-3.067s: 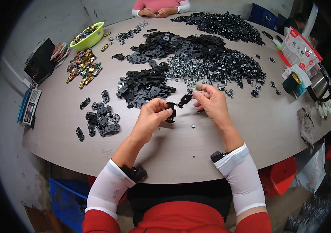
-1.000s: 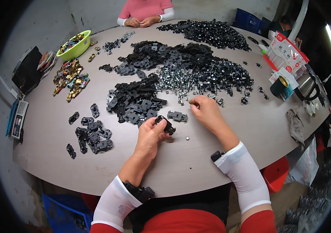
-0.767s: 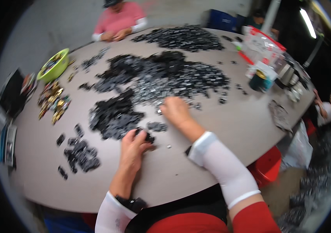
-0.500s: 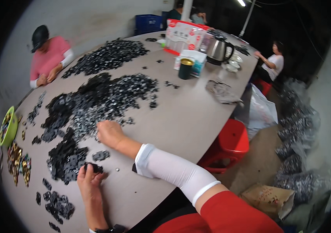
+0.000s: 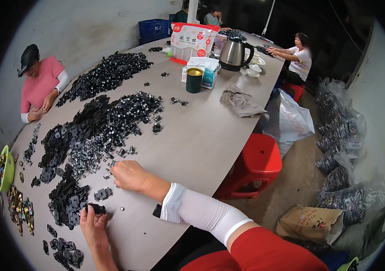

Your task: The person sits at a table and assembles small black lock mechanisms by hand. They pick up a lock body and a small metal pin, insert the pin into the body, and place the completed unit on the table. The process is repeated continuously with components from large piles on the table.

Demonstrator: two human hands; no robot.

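Long grey table (image 5: 210,149) — view swung right since a second ago. Left hand (image 5: 94,224) still pinches a black clip (image 5: 94,208); right hand (image 5: 129,175), fingers curled, picks among metal pieces (image 5: 111,135) just beyond — assembly continuing.

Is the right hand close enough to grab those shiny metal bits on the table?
Probably yes. The right hand rests on the table at the edge of the shiny metal bits, with nothing lying between them.

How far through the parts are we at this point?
Looks done: a small group of black pieces lies apart at the near table edge. In hand: the left hand holds a black part; the right hand reaches into the metal clips. Left: the big black-and-metal heaps and the far pile, so most remains.
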